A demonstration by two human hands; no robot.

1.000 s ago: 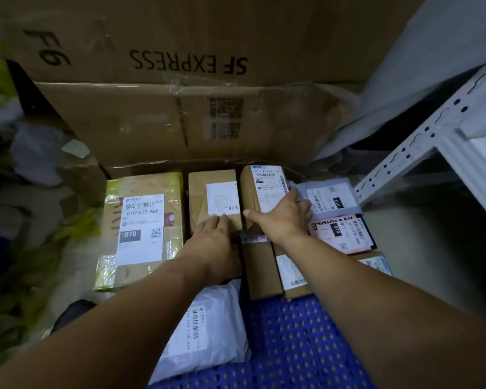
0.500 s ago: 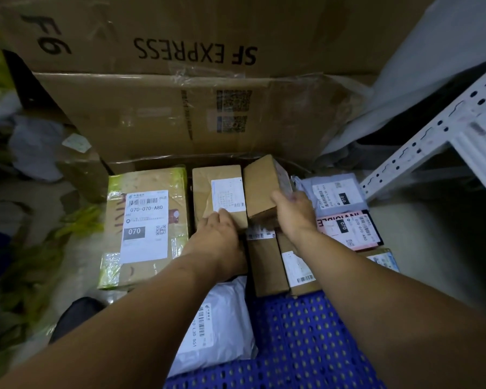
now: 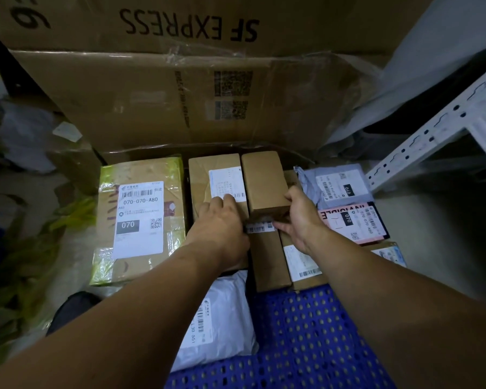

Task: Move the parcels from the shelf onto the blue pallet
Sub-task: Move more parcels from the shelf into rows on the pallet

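Observation:
Several parcels lie packed together on the blue pallet [image 3: 306, 338]. My right hand [image 3: 298, 217] grips a small plain brown box [image 3: 265, 183] at its near end, the box standing on its side between its neighbours. My left hand [image 3: 222, 226] rests flat on the labelled brown box [image 3: 213, 178] just left of it. A yellow-taped box [image 3: 141, 217] marked 070 lies further left. Below my hands lie a long brown box [image 3: 268, 262], another labelled box [image 3: 300, 259] and a white poly bag [image 3: 216, 324]. A grey mailer [image 3: 337, 186] and a pink-labelled parcel [image 3: 351, 223] sit at the right.
A big SF EXPRESS carton [image 3: 180, 26] stands stacked on another large carton [image 3: 152, 99] right behind the parcels. The white perforated shelf post [image 3: 432, 130] slants across the right side. Bags and green wrapping [image 3: 26, 220] clutter the floor at the left.
My right hand has turned the small brown box so its label no longer faces up, and set it down upright beside the labelled box. My left hand stayed put.

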